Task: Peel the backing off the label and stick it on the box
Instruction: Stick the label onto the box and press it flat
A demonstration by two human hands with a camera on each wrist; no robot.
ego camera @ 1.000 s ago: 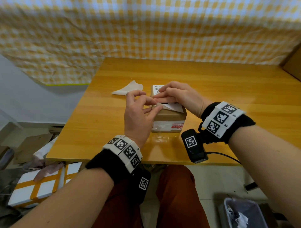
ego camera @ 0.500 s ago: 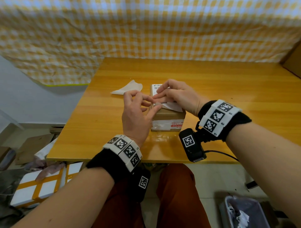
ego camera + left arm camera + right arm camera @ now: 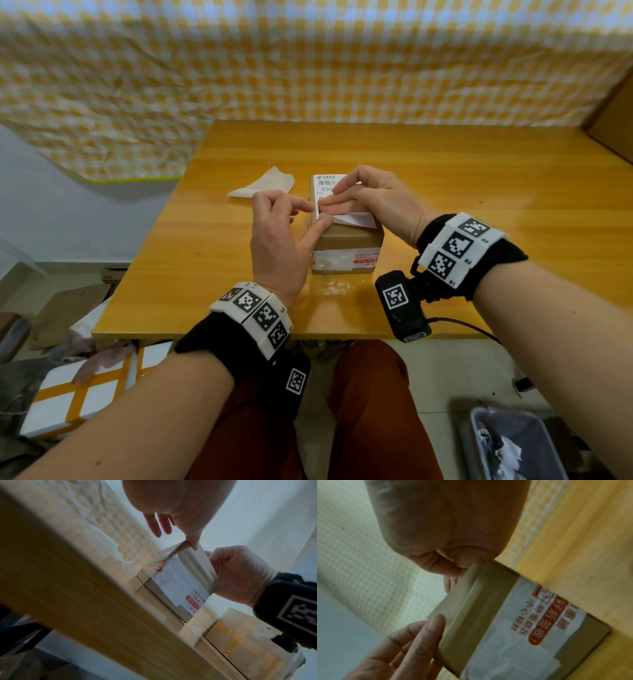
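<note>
Label (image 3: 329,183) paper lies along the top of the box (image 3: 346,245), which stands near the middle of the wooden surface (image 3: 445,171); from my head view its far end shows a barcode and its near end curls up off the cardboard. My right hand (image 3: 376,202) arches over the box top, its fingertips pinching the label's left edge. My left hand (image 3: 277,236) is just left of the box, thumb tip touching the lifted near corner, forefinger bent above it, so I count that grip as pinching the corner. A loose white backing sheet (image 3: 263,186) lies on the surface to the left of the box, apart from it.

From my left wrist, the left hand (image 3: 173,511) reaches down with one fingertip on the raised white flap at the box (image 3: 180,582) edge, the other fingers loose and spread. The right hand (image 3: 240,574) is curled behind the flap.

From my right wrist, the right hand (image 3: 447,527) is bunched on the top edge of the box (image 3: 513,622), and my left fingers (image 3: 426,635) touch its corner.
</note>
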